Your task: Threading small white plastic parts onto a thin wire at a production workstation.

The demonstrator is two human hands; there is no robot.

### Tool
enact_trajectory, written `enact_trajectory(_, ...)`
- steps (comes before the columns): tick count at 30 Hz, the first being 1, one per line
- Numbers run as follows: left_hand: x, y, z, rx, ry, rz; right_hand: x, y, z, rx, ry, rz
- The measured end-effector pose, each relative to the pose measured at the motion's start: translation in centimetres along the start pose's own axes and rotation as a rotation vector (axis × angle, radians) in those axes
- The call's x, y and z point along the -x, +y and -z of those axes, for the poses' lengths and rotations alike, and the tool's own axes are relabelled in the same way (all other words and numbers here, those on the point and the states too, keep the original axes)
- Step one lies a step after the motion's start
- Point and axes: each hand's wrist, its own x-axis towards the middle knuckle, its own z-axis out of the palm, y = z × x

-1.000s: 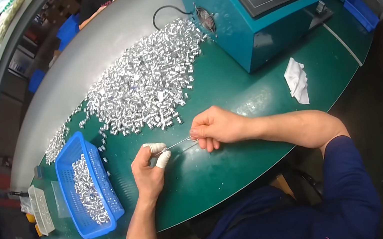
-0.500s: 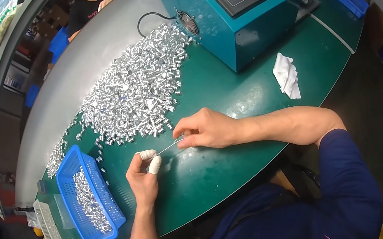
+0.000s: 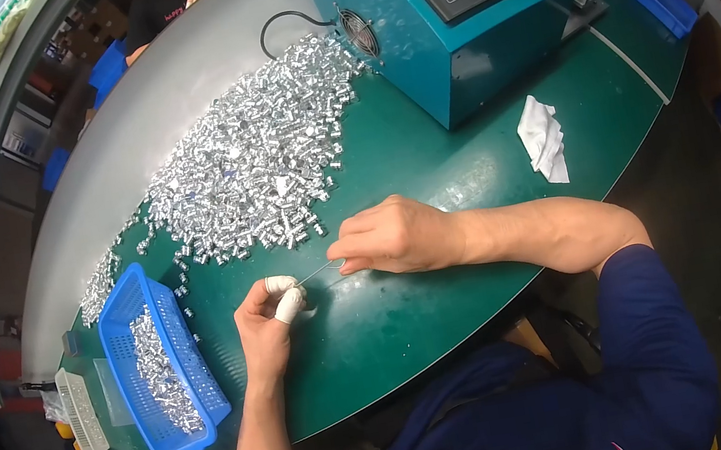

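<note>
Hands were held close together just below the heap of small silver parts [image 3: 245, 163]. A thin wire [image 3: 319, 271] was pinched at one end by the taped fingertips of the left hand [image 3: 267, 322] and at the other by the closed right hand [image 3: 391, 237]. Compared with a second before, the gap between them had narrowed. The blue basket [image 3: 160, 363] sat left of the heap's lower edge.

My right hand [image 3: 396, 236] has drawn in toward my left hand [image 3: 270, 321], so less of the thin wire [image 3: 319, 272] shows between them than a second ago. The pinch now sits nearer the pile of silver parts [image 3: 250, 162].
</note>
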Motion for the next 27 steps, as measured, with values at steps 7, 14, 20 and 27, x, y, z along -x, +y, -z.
enact_trajectory(7, 0.1, 0.3, -0.8, -0.484, 0.025, -0.419, -0.4, -0.5, -0.2, -1.080, -0.242, -1.022)
enact_trajectory(14, 0.0, 1.0, -0.6, 0.053, -0.023, 0.063, 0.1, 0.2, -1.4, -0.302, 0.156, -0.183)
enact_trajectory(20, 0.0, -0.2, -0.9, -0.157, -0.023, -0.123, 0.2, 0.4, -1.0, -0.125, 0.094, 0.006)
enact_trajectory(27, 0.6, 0.4, -0.3, -0.051, 0.045, 0.016, -0.7, -1.4, -1.2, -0.833, -0.032, -0.756)
